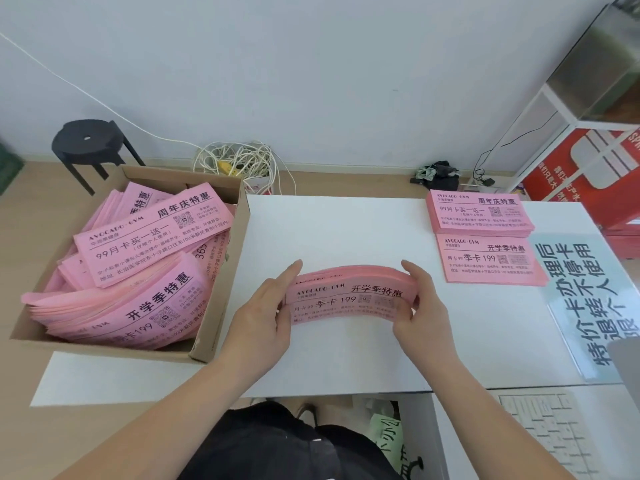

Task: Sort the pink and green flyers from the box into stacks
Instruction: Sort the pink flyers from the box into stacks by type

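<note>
Between left hand (265,308), right hand (421,306): flyers (349,301)

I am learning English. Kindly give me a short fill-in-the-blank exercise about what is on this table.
1. The left hand and the right hand hold a bent bundle of ____ flyers.
2. The cardboard box stands on the person's ____ side.
3. ____ sorted stacks, the far stack and the near stack, lie on the white table.
Missing words: pink; left; two.
</note>
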The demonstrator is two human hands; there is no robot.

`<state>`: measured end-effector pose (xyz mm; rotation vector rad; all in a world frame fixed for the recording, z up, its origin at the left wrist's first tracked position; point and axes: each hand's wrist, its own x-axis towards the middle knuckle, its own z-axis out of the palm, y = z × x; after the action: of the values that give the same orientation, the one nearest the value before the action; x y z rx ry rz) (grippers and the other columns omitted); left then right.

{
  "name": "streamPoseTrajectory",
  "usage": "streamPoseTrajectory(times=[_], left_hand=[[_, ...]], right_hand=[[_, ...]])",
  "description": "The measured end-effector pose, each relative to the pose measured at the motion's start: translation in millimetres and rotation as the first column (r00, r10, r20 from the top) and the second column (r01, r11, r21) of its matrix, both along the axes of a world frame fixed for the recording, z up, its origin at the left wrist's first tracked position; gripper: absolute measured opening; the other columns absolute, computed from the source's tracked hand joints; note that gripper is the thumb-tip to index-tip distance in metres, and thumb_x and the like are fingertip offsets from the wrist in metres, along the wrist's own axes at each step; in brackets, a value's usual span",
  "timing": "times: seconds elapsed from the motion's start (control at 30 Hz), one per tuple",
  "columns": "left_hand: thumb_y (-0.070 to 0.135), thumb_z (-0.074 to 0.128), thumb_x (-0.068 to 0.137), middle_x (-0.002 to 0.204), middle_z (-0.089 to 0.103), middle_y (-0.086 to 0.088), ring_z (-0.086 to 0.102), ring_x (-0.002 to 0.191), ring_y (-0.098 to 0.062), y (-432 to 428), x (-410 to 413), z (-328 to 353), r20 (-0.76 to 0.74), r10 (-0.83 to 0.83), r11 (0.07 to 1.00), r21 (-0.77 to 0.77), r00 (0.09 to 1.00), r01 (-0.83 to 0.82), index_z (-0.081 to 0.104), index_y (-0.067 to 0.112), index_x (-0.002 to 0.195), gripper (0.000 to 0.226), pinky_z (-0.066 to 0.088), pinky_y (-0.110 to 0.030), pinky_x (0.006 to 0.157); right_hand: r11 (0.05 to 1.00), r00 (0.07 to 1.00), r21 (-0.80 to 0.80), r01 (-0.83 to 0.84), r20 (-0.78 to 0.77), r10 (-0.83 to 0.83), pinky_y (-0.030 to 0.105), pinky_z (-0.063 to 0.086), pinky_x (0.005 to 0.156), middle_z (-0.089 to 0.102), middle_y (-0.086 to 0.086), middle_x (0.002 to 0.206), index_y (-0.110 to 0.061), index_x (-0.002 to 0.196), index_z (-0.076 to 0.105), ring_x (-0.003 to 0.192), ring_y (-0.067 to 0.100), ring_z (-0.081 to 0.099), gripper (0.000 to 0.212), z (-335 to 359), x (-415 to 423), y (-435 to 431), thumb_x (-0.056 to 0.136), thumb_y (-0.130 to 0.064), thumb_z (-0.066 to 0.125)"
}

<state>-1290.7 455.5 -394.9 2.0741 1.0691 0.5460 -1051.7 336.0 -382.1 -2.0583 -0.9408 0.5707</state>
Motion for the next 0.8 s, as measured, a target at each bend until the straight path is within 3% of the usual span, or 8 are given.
streamPoseTrajectory(times=[0.1, 0.23, 0.37, 0.43, 0.5, 0.6, 0.73, 0.8], left_hand=[[0.009, 0.055, 0.099, 0.108, 0.061, 0.02, 0.06, 0.093, -0.001, 17.8, 14.0, 19.6, 0.01, 0.001, 0.983, -0.182, 1.0, 0.001, 0.019, 0.06, 0.152, 0.082, 0.047, -0.011, 0.075], [0.008, 0.059, 0.093, 0.1, 0.063, 0.01, 0.065, 0.084, -0.008, 37.2, 36.4, 26.8, 0.056, 0.047, 0.933, -0.359, 0.997, -0.024, 0.023, 0.051, 0.153, 0.082, 0.057, -0.029, 0.074], [0.009, 0.059, 0.089, 0.098, 0.067, 0.002, 0.065, 0.092, -0.014, 49.4, 73.1, 23.5, 0.05, 0.14, 0.852, -0.515, 0.989, -0.094, 0.031, 0.035, 0.154, 0.075, 0.057, -0.038, 0.083], [0.009, 0.059, 0.089, 0.099, 0.066, 0.001, 0.065, 0.093, -0.015, 52.8, 95.3, 23.0, 0.059, 0.125, 0.835, -0.545, 0.99, -0.073, 0.032, 0.032, 0.153, 0.073, 0.057, -0.037, 0.082], [0.009, 0.058, 0.09, 0.101, 0.066, 0.001, 0.066, 0.094, -0.014, 52.3, 121.5, 24.8, 0.064, 0.085, 0.817, -0.575, 0.994, -0.033, 0.031, 0.032, 0.152, 0.072, 0.055, -0.032, 0.077], [0.008, 0.059, 0.09, 0.105, 0.065, 0.002, 0.067, 0.094, -0.015, 46.6, 167.6, 27.5, 0.078, 0.006, 0.783, -0.621, 0.997, 0.044, 0.029, 0.033, 0.154, 0.075, 0.054, -0.028, 0.07], [0.007, 0.064, 0.088, 0.106, 0.065, -0.002, 0.069, 0.097, -0.019, 36.5, 237.4, 24.1, 0.068, -0.017, 0.722, -0.69, 0.998, 0.059, 0.028, 0.032, 0.155, 0.08, 0.06, -0.037, 0.077], [0.007, 0.064, 0.089, 0.105, 0.064, -0.002, 0.068, 0.098, -0.018, 30.3, 268.9, 21.1, 0.066, -0.003, 0.686, -0.726, 0.998, 0.05, 0.029, 0.03, 0.155, 0.078, 0.059, -0.036, 0.074]], right_hand=[[0.997, 0.996, -0.064, 0.048, -0.071, -0.052, 0.031, 0.051, 0.085, 0.066, -0.01, 0.113, -0.049, 0.152, 0.026, 0.104, 0.012, 0.063, 0.077, 11.0, 13.5, 9.2, 0.097, -0.003, 0.053], [0.984, 0.985, -0.098, 0.146, -0.08, -0.154, 0.022, 0.047, 0.067, 0.064, -0.008, 0.097, -0.034, 0.154, 0.029, 0.089, 0.006, 0.064, 0.067, 20.7, 19.8, 16.3, 0.1, -0.006, 0.055], [0.953, 0.955, -0.12, 0.277, -0.077, -0.287, 0.02, 0.046, 0.059, 0.065, -0.003, 0.099, -0.029, 0.129, 0.049, 0.079, 0.01, 0.064, 0.038, 26.9, 33.8, 22.1, 0.099, -0.007, 0.058], [0.936, 0.942, -0.142, 0.321, -0.05, -0.331, 0.014, 0.045, 0.052, 0.065, -0.003, 0.094, -0.024, 0.108, 0.057, 0.071, 0.012, 0.061, 0.021, 33.0, 50.3, 22.2, 0.098, -0.006, 0.057], [0.913, 0.927, -0.172, 0.369, -0.008, -0.376, 0.016, 0.042, 0.047, 0.063, -0.002, 0.084, -0.02, 0.093, 0.057, 0.065, 0.016, 0.056, 0.018, 39.5, 74.5, 19.0, 0.096, -0.002, 0.056], [0.882, 0.909, -0.222, 0.415, 0.064, -0.411, 0.029, 0.041, 0.052, 0.061, -0.001, 0.085, -0.017, 0.089, 0.052, 0.067, 0.017, 0.054, 0.017, 49.1, 118.9, 16.3, 0.095, -0.001, 0.053], [0.838, 0.884, -0.282, 0.468, 0.171, -0.436, 0.032, 0.043, 0.057, 0.06, -0.002, 0.089, -0.02, 0.088, 0.051, 0.074, 0.019, 0.056, 0.02, 50.9, 181.9, 11.2, 0.092, 0.0, 0.052], [0.815, 0.869, -0.302, 0.495, 0.197, -0.454, 0.033, 0.044, 0.059, 0.06, -0.001, 0.086, -0.02, 0.087, 0.05, 0.074, 0.021, 0.056, 0.021, 47.6, 209.0, 7.1, 0.092, 0.0, 0.051]])
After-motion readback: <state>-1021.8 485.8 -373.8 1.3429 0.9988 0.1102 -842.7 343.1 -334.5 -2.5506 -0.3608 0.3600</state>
